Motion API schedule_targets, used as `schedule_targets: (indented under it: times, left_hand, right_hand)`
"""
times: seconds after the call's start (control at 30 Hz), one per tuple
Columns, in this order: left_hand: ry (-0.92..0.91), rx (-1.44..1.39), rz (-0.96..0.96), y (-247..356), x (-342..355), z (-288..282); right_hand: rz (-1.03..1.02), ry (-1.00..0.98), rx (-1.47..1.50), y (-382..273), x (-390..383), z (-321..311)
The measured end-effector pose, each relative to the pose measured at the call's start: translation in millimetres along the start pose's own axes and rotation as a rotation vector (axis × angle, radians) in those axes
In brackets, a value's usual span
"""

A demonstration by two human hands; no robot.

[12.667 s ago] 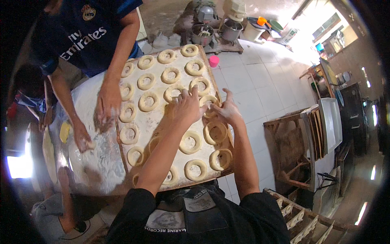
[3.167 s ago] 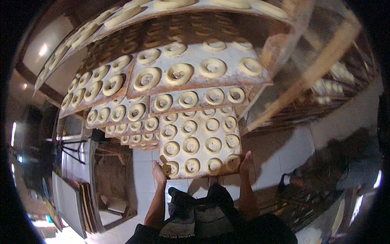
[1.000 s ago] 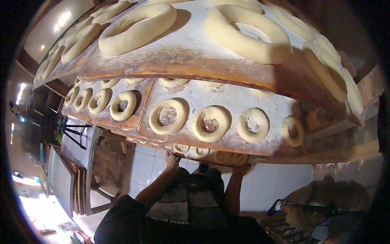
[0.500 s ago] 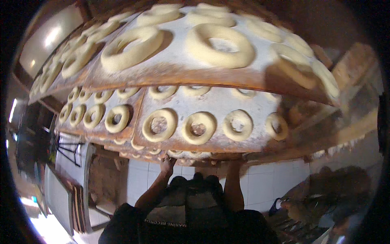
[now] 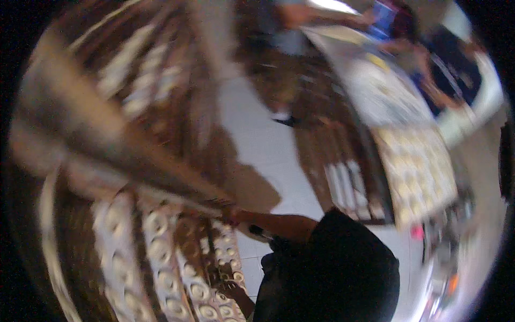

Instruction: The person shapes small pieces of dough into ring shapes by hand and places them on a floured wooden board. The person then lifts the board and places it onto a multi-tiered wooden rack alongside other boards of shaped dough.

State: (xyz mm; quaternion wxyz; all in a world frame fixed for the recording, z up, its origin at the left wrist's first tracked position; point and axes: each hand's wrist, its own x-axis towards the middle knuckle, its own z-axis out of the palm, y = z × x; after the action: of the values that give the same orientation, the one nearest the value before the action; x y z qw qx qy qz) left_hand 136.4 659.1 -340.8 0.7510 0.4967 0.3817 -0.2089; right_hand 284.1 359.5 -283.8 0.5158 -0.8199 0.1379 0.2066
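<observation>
Reaching out to the wooden rack [image 5: 177, 257]: one hand [image 5: 232, 214] at a board of dough rings [image 5: 161, 241] already shelved there; grip lost in blur, other hand unseen. Loading judged nearly finished.

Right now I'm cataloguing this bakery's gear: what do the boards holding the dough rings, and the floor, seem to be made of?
The boards look like brown wood or plywood dusted pale with flour, though blur leaves that open. The dough rings look pale, soft and matte. The floor looks like glossy white tile: faint grid lines and sheen.
</observation>
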Motion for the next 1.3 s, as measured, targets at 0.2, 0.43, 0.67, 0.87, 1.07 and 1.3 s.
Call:
schedule_targets:
  times: [0.2,0.43,0.67,0.87,1.07,1.3]
  left_hand:
    - [-0.313,0.436,-0.04,29,11,72]
    - [-1.267,1.112,0.863,-6,-108,433]
    - [-1.824,1.592,1.729,-143,-283,635]
    - [-2.388,1.492,1.583,-173,-290,679]
    - [-2.527,1.752,0.513,-163,-292,720]
    - [-2.243,1.389,0.635,-165,-246,842]
  right_hand:
    - [-0.1,0.024,-0.6,63,-234,-117]
    - [0.767,1.384,-0.044,85,-443,-215]
    - [1.054,1.381,-0.055,120,-447,-251]
    - [0.686,1.311,0.345,117,-457,-300]
    - [0.481,1.358,0.567,115,-496,-383]
    - [0.338,1.418,0.311,218,-398,-557]
